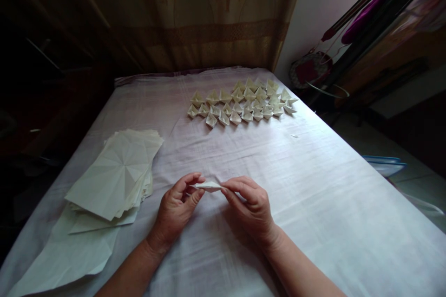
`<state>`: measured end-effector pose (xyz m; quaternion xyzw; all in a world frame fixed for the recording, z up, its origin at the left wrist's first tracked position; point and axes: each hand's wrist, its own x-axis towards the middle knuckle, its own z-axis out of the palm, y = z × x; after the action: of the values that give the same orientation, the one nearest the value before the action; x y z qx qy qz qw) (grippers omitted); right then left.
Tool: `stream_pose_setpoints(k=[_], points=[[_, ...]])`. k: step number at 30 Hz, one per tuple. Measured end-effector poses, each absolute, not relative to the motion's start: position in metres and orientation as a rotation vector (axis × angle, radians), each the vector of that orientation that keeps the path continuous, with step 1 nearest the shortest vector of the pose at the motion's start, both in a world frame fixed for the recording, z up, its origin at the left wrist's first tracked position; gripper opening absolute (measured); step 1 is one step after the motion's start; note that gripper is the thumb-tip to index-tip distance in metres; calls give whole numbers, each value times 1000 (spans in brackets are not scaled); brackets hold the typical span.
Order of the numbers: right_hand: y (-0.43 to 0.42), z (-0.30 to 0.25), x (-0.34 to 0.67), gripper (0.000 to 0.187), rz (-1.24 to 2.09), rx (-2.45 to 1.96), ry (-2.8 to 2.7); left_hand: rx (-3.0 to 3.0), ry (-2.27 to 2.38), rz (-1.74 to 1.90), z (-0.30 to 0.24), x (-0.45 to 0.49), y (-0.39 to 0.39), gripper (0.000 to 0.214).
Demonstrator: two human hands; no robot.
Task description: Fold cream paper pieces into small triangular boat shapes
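Observation:
Between my two hands is a small folded white paper boat point(209, 186), held just above the cloth-covered table. My left hand point(177, 204) pinches its left end between thumb and fingers. At the other tip, the thumb and forefinger of my right hand point(252, 209) are closed on the paper. Part of the boat's left end is hidden by my left fingers. To the left lies a stack of creased white paper sheets point(114, 171), with fold lines fanning out from the middle of the top one. Farther back stand several finished paper boats point(238, 95) in uneven rows.
A pale checked cloth point(313, 195) covers the table. One tiny paper scrap point(294, 136) lies right of centre. A gold curtain point(209, 14) hangs behind the far edge. Past the right edge are a round bag point(311, 69) and a blue-rimmed item point(383, 165).

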<state>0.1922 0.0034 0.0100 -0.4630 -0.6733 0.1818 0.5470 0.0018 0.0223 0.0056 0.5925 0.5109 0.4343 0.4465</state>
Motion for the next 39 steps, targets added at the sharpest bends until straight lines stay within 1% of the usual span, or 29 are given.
stream_pose_setpoints(k=[2, 4, 14, 20, 28, 34, 39], points=[[3, 9, 191, 12, 394, -1095, -1609, 1551, 1283, 1113, 7, 2, 23, 22], [2, 8, 190, 13, 373, -1097, -1626, 1600, 1294, 1142, 9, 2, 24, 18], [2, 6, 189, 13, 377, -1094, -1698, 1390, 1245, 1083, 10, 3, 21, 30], [1, 7, 189, 13, 381, -1099, -1778, 1396, 1275, 1059, 11, 2, 21, 30], [2, 6, 187, 25, 320, -1145, -1756, 1554, 1267, 1038, 8, 3, 19, 28], [4, 4, 186, 23, 350, -1113, -1830, 1664, 1232, 1052, 9, 4, 18, 24], [2, 2, 183, 25, 408, -1141, -1774, 1694, 1214, 1074, 13, 6, 18, 21]])
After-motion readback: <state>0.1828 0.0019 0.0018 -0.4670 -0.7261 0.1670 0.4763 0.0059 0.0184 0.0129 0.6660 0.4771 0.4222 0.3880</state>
